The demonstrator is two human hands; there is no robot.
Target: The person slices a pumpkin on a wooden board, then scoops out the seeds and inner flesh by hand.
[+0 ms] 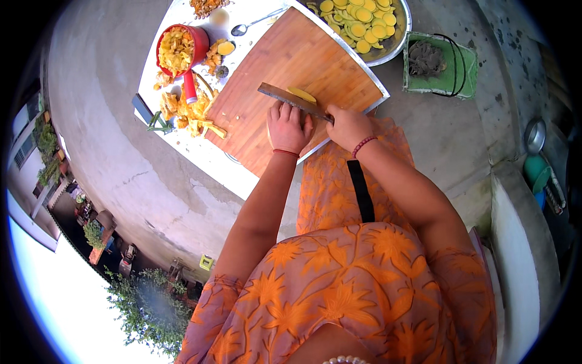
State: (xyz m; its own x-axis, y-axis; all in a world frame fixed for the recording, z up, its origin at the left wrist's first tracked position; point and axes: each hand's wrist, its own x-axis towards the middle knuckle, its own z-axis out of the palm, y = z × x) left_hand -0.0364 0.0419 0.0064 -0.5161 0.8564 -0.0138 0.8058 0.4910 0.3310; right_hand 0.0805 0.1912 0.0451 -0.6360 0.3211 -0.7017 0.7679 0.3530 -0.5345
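Observation:
A broad cleaver lies slanted above the wooden cutting board, with my right hand closed on its handle. A yellow slice shows just beyond the blade. On the near side of the blade, my left hand has its fingers curled on a piece that is mostly hidden under them. Left of the board are a red handled pot of yellow scraps, more loose peel and a spoon. A steel basin of yellow slices sits at the board's far right.
A white work surface carries the board. A green container with dark stuff stands to the right on the concrete floor. Steel and plastic bowls rest by a low ledge at far right. Potted plants show at left.

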